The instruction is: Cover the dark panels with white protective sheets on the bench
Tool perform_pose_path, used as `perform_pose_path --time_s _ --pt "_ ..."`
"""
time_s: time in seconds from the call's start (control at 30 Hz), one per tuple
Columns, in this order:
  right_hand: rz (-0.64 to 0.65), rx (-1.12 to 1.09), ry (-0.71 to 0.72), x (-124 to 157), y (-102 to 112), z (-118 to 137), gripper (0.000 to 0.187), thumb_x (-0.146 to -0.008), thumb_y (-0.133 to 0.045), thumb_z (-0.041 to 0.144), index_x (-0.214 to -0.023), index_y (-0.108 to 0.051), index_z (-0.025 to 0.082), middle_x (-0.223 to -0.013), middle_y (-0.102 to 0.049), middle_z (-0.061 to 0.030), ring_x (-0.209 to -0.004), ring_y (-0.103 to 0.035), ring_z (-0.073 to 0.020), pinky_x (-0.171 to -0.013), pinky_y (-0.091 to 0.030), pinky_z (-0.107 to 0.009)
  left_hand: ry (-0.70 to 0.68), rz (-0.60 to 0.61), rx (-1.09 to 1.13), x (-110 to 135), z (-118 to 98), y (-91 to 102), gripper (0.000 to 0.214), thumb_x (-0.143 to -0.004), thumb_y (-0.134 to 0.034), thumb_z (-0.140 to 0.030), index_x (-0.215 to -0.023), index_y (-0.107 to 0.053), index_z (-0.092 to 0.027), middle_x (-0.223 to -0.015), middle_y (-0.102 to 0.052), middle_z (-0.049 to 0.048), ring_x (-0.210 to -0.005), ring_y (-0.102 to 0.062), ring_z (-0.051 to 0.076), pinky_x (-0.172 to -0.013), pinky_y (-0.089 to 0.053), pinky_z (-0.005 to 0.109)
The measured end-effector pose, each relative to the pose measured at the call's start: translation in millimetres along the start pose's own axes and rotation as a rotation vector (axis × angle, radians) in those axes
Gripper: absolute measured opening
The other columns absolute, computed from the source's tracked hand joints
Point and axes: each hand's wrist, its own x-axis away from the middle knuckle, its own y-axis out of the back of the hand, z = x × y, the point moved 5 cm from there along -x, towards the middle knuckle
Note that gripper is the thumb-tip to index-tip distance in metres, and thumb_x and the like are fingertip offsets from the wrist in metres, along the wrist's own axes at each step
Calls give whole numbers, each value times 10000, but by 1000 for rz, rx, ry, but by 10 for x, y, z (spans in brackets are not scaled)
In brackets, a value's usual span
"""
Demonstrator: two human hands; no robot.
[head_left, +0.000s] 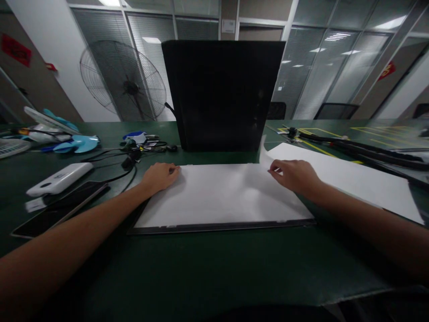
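Observation:
A white sheet [214, 197] lies in a shallow, dark-edged rectangular panel [221, 227] on the green table in front of me. My left hand [161, 175] is at the far left corner, its fingers curled and pinched at the sheet's edge. At the far right, my right hand [296, 175] is closed, thumb and index pressed together at the sheet's corner. A thin white flap [263, 151] curls upward just beyond that hand. The exact contact under both sets of fingertips is partly hidden.
A large black panel [223, 96] stands upright behind the sheet. At right lie white paper [355, 181] and black cables [368, 150]. To the left are a phone [60, 210], a white power bank [60, 179], tangled cables [154, 145] and a blue-bladed fan [77, 143].

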Motion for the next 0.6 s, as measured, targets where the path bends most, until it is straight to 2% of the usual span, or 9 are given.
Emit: perform_pose_path --time_s 0.1,0.17,0.23,0.3,0.33,0.4,0.5,0.6 --pt "16 -132 178 178 155 424 273 -1000 -519 391 -1067 -753 269 -966 -801 -29 -804 -738 -247 -688 -518 -364 55 -19 78 -28 60 -16 522 -996 -395 -476 -1190 -811 -226 -1156 -809 122 -1035 -748 346 -888 -551 401" --pt "30 -256 247 298 262 614 283 -994 -550 403 -1154 -751 283 -996 -806 -18 -769 -739 -222 -685 -548 -359 60 -23 129 -52 77 -25 487 -978 -420 -421 -1197 -807 -222 -1185 -802 112 -1065 -740 325 -918 -550 388" --pt "63 -416 309 397 360 735 423 -988 -582 458 -1371 -666 299 -1134 -795 -32 -746 -739 -197 -677 -580 -349 26 -32 170 -77 68 -29 467 -947 -450 -371 -1207 -801 -205 -1234 -786 107 -1112 -725 303 -972 -544 373" --pt "95 -563 349 448 437 780 619 -989 -585 523 -1560 -490 302 -1315 -737 -67 -779 -749 -188 -673 -607 -339 -16 -49 189 -96 55 -31 458 -907 -485 -336 -1211 -795 -191 -1268 -772 100 -1149 -710 286 -1027 -530 358" --pt "104 -610 348 449 458 767 677 -994 -574 550 -1605 -421 301 -1381 -702 -81 -818 -756 -194 -678 -617 -340 -33 -56 192 -103 51 -33 458 -887 -498 -323 -1212 -792 -190 -1275 -768 95 -1165 -702 280 -1051 -521 353" --pt "90 -617 288 394 449 667 674 -1008 -532 589 -1607 -414 303 -1439 -664 -83 -916 -763 -224 -738 -634 -381 -55 -65 198 -110 52 -42 463 -859 -510 -303 -1214 -787 -193 -1274 -766 87 -1193 -689 277 -1087 -504 352" --pt "61 -419 178 241 305 413 600 -1002 -484 645 -1475 -597 294 -1392 -694 -77 -1054 -741 -306 -901 -605 -514 -78 -65 202 -111 64 -64 473 -856 -501 -306 -1221 -777 -188 -1268 -762 96 -1216 -677 290 -1116 -490 380" --pt "98 -219 128 112 81 177 582 -1000 -442 664 -1323 -725 271 -1260 -755 -93 -1064 -727 -351 -927 -570 -561 -103 -72 193 -109 82 -85 485 -876 -484 -331 -1231 -760 -149 -1276 -745 136 -1229 -667 302 -1134 -478 401"
